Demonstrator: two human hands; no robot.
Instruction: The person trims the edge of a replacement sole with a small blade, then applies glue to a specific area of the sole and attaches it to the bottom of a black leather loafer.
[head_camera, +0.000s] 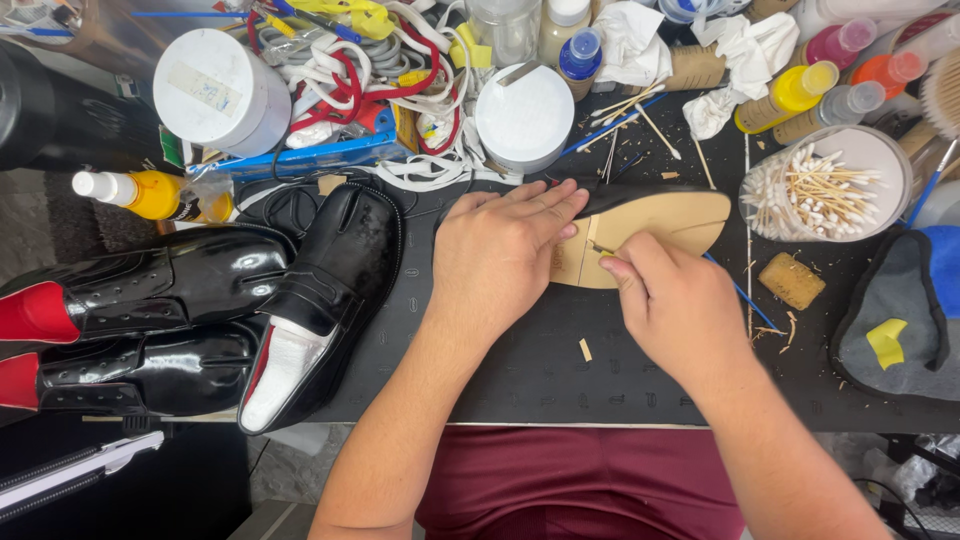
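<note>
The black worktop (500, 370) carries four glossy black shoes: three lie at the left, and the fourth, an upturned shoe (660, 215), shows its tan sole. The left hand (505, 250) lies flat on that sole, seemingly to steady it. The right hand (675, 300) has its grip pinched on a thin tool (598, 247) whose tip meets the sole.

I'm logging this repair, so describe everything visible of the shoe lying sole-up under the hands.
The upturned shoe lies sole-up on the black mat, toe pointing right. Its tan, leather-looking sole is smooth and pale, edged by a black upper. The left hand presses flat over its heel end; the right hand holds a thin tool against the sole. Pale shavings lie around it.
</note>
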